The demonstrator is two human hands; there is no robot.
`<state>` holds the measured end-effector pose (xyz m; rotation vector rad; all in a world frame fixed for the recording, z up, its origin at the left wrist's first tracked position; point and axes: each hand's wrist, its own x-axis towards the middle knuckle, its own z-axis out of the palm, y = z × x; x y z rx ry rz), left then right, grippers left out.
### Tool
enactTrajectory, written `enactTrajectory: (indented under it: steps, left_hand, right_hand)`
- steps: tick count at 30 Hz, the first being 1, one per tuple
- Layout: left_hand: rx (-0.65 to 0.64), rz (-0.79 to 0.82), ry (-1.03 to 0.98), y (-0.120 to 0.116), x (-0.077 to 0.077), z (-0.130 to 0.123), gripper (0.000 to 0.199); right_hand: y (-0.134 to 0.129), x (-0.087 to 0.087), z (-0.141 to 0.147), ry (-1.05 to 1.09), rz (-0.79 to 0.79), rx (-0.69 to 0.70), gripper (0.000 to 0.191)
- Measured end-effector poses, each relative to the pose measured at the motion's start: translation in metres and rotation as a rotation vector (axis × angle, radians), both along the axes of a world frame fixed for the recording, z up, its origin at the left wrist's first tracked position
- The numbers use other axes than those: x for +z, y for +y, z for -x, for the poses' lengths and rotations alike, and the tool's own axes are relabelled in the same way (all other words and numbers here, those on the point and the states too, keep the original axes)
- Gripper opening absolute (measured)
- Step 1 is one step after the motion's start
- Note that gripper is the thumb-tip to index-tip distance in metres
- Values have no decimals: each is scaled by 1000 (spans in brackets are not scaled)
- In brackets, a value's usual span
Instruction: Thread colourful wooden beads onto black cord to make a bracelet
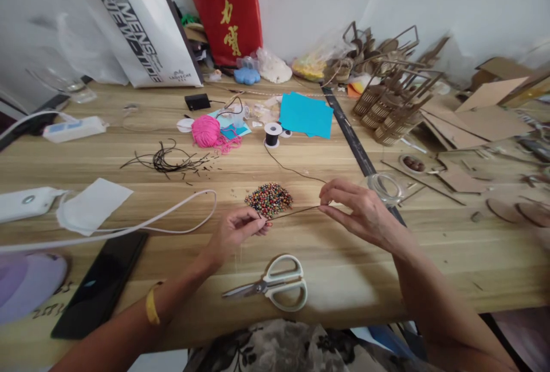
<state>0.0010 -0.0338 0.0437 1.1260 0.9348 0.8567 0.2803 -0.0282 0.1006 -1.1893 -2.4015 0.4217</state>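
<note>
A thin dark cord (296,212) runs taut between my two hands, just in front of a pile of small multicoloured beads (269,198). My left hand (243,228) pinches one end of it, and a few beads show by those fingertips; whether they are on the cord I cannot tell. Further along, my right hand (354,208) grips the cord between thumb and fingers. From there it trails back to a spool of black cord (272,134) standing upright. White-handled scissors (286,286) lie on the table nearer to me, touched by neither hand.
Cut black cords (165,159), pink yarn (206,131) and blue sheets (306,115) lie behind. A black phone (101,286) and a white cable (172,210) are on the left. To the right stand a clear round container (385,188), woven baskets (389,108) and cardboard (485,114).
</note>
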Motion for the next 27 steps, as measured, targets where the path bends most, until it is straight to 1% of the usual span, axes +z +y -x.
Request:
enactTrajectory:
  steps: [4, 6, 8, 10, 13, 15, 18, 20, 22, 27]
  left_hand:
    - [-91, 226, -82, -7, -16, -16, 27]
    - [-111, 340, -118, -10, -22, -24, 29]
    - [-113, 388, -136, -10, -26, -30, 31]
    - [-99, 391, -155, -8, -28, -33, 32]
    - [-71, 352, -167, -4, -29, -32, 31]
    - [-59, 303, -135, -2, -29, -31, 30]
    - [-55, 204, -50, -2, -30, -28, 28]
    - [-61, 129, 0, -1, -32, -27, 27]
    - [-68, 42, 48, 0, -35, -26, 27]
    - [-49, -198, 239, 4, -42, -25, 20]
  right_hand:
    - [-3, -23, -11, -185, 156, -10, 16]
    - [-3, -34, -14, -281, 230, 1, 16]
    - [-3, -39, -15, -331, 264, 5, 13]
    - [-2, -40, -13, -323, 251, -26, 12]
    - [0, -37, -1, -197, 226, -60, 22]
    - [2, -38, 13, -41, 241, -11, 21]
    - [5, -47, 38, 189, 315, 82, 20]
    - [7, -57, 52, 251, 366, 120, 16]
    - [8, -65, 63, 287, 418, 122, 10]
    - [9, -77, 70, 307, 474, 103, 4]
